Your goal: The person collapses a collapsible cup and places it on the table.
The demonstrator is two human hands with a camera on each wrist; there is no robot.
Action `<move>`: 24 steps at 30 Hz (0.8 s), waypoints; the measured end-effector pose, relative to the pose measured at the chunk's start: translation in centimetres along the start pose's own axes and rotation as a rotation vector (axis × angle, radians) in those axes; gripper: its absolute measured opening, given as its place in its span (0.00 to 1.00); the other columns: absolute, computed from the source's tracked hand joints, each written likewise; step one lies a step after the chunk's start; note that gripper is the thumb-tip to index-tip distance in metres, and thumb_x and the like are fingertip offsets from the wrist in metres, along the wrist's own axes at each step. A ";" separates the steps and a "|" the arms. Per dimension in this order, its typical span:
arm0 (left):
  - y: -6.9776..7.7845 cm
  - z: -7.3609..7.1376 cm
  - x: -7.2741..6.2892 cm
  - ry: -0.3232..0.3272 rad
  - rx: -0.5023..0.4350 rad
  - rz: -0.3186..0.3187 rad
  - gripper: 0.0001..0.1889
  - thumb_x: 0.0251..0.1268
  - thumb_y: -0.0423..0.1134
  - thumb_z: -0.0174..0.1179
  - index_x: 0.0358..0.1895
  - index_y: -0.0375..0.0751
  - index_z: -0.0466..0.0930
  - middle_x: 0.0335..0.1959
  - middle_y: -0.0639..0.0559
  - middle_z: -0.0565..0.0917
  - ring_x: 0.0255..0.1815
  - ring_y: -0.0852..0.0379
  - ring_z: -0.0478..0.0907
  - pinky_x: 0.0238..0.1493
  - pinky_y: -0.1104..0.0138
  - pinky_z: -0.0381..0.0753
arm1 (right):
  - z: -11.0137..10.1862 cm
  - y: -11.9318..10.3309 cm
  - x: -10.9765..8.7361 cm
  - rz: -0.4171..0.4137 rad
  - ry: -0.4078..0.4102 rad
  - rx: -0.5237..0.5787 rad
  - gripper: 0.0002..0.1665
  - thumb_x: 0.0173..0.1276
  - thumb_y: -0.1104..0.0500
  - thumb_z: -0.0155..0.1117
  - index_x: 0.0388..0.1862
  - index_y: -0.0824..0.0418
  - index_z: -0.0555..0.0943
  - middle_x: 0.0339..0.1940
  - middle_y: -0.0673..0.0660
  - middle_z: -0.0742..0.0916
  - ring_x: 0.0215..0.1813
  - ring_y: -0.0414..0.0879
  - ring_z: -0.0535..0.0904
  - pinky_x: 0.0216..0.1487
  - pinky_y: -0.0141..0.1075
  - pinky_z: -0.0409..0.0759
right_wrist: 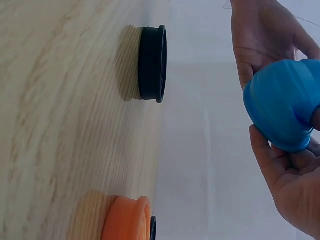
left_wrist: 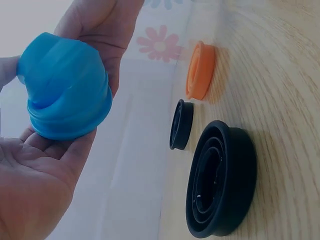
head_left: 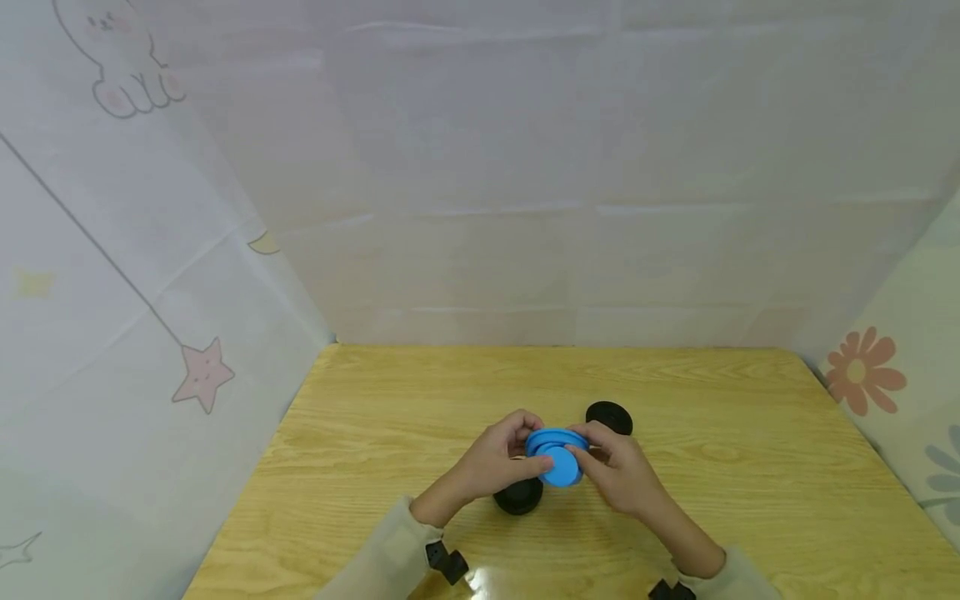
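Note:
Both hands hold a blue collapsible cup (head_left: 557,438) above the table, its round base tilted toward me. My left hand (head_left: 495,457) grips its left side, thumb on the round base and fingers behind the rim. On the other side my right hand (head_left: 621,472) pinches the rim and base between thumb and fingers. The left wrist view has the cup's folded wall (left_wrist: 67,82) partly pushed in, with creases across it. Beneath the left hand lies a black ringed, collapsed cup (head_left: 518,498); another black one (head_left: 610,417) sits beyond the right hand.
An orange collapsed cup (left_wrist: 200,71) rests on the table, hidden behind the right hand in the head view. The wooden table (head_left: 420,383) is bordered by pale printed cloth walls (head_left: 480,208) at the back and both sides.

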State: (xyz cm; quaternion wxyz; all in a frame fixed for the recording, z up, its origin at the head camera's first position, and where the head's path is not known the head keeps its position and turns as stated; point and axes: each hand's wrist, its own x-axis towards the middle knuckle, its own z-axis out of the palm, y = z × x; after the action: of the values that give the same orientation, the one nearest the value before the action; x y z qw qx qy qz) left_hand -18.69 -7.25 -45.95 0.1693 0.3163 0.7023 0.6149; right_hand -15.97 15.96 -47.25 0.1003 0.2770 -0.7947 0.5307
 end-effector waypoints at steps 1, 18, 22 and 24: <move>0.0 0.0 0.0 -0.005 -0.006 0.000 0.20 0.73 0.43 0.62 0.56 0.33 0.69 0.43 0.44 0.84 0.43 0.60 0.81 0.50 0.66 0.82 | 0.0 0.0 0.0 -0.004 0.008 -0.019 0.11 0.74 0.68 0.62 0.52 0.65 0.83 0.42 0.55 0.85 0.46 0.39 0.85 0.41 0.33 0.87; 0.0 0.2 0.2 0.006 -0.111 -0.002 0.20 0.72 0.39 0.63 0.56 0.31 0.68 0.45 0.49 0.78 0.43 0.58 0.78 0.46 0.68 0.83 | -0.5 -0.8 -0.1 0.160 -0.127 0.138 0.16 0.79 0.61 0.57 0.60 0.66 0.78 0.50 0.61 0.84 0.49 0.41 0.84 0.48 0.35 0.86; -0.1 0.3 0.2 0.017 -0.086 -0.012 0.18 0.74 0.40 0.62 0.57 0.33 0.70 0.49 0.46 0.77 0.46 0.57 0.79 0.47 0.67 0.84 | -0.7 -1.0 0.2 0.209 -0.156 0.182 0.16 0.79 0.59 0.57 0.57 0.68 0.78 0.49 0.63 0.85 0.49 0.43 0.86 0.50 0.35 0.86; -0.2 0.4 0.2 0.030 -0.058 -0.017 0.18 0.75 0.41 0.61 0.58 0.34 0.71 0.51 0.45 0.78 0.48 0.57 0.79 0.48 0.66 0.84 | -0.6 -1.1 0.3 0.225 -0.154 0.180 0.16 0.79 0.58 0.58 0.56 0.68 0.79 0.48 0.62 0.85 0.47 0.43 0.86 0.50 0.35 0.85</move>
State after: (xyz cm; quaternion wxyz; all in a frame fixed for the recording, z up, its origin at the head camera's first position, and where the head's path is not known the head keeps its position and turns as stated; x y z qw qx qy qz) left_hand -18.67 -6.83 -46.14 0.1730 0.2958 0.6893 0.6383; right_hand -15.65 16.12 -45.96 -0.0463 0.2340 -0.7752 0.5849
